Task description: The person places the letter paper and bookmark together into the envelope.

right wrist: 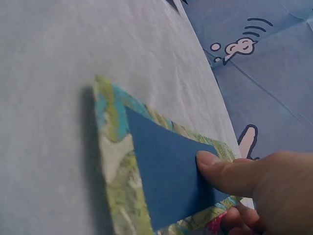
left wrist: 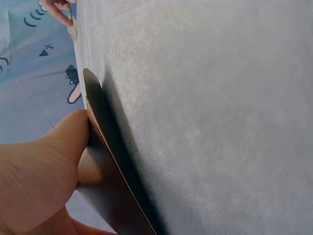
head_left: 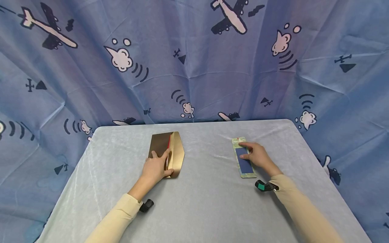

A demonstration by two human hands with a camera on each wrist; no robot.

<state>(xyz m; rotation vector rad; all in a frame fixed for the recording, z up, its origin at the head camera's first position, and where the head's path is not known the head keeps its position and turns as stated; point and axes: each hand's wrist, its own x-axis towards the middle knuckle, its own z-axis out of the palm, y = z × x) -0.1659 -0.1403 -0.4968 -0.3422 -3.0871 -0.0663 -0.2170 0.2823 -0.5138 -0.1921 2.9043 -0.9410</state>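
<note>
A gold envelope (head_left: 177, 153) lies left of centre on the table, its flap folded out to the right. A red strip (head_left: 169, 141) shows at its mouth. My left hand (head_left: 154, 167) rests on the envelope with thumb and index finger spread at the opening; in the left wrist view the thumb (left wrist: 68, 134) touches the edge. On the right, my right hand (head_left: 258, 156) pinches a long bookmark (head_left: 244, 161) with a blue panel and a green-yellow patterned border. Its thumb (right wrist: 222, 171) presses the blue face, with other fingers underneath. Something pink peeks out behind the card.
A pale grey cloth covers the table (head_left: 206, 202). Behind and around it hangs a blue curtain (head_left: 188, 60) printed with planes and clouds. Black wrist straps (head_left: 265, 186) sit at both beige sleeves (head_left: 120, 214).
</note>
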